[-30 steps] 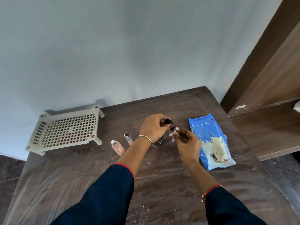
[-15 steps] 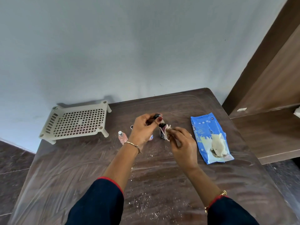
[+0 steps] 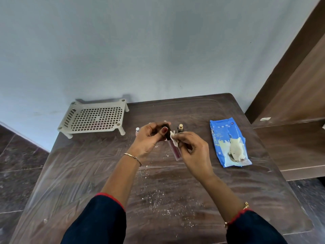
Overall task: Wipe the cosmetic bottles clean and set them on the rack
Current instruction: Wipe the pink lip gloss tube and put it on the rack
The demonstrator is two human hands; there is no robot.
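My left hand point(image 3: 149, 138) grips the black cap of a slim clear tube with dark pink contents point(image 3: 175, 150), holding it above the table. My right hand point(image 3: 191, 147) pinches a small white wipe point(image 3: 174, 139) against the tube just below the cap. A small bottle with a gold cap point(image 3: 180, 128) stands on the table behind my hands. A pink bottle with a white cap point(image 3: 137, 130) peeks out behind my left hand. The beige perforated rack point(image 3: 93, 118) stands at the back left of the table, with nothing on it.
A blue wet-wipe pack point(image 3: 223, 136) lies at the right with a crumpled wipe point(image 3: 236, 150) on it. The brown table point(image 3: 158, 199) carries white specks and smears. A wall runs behind it, and a wooden shelf unit point(image 3: 290, 141) stands at the right.
The camera has tilted and things sit lower right in view. My hands have lifted the tube clear of the table, and the gold-capped bottle behind them has come into sight.
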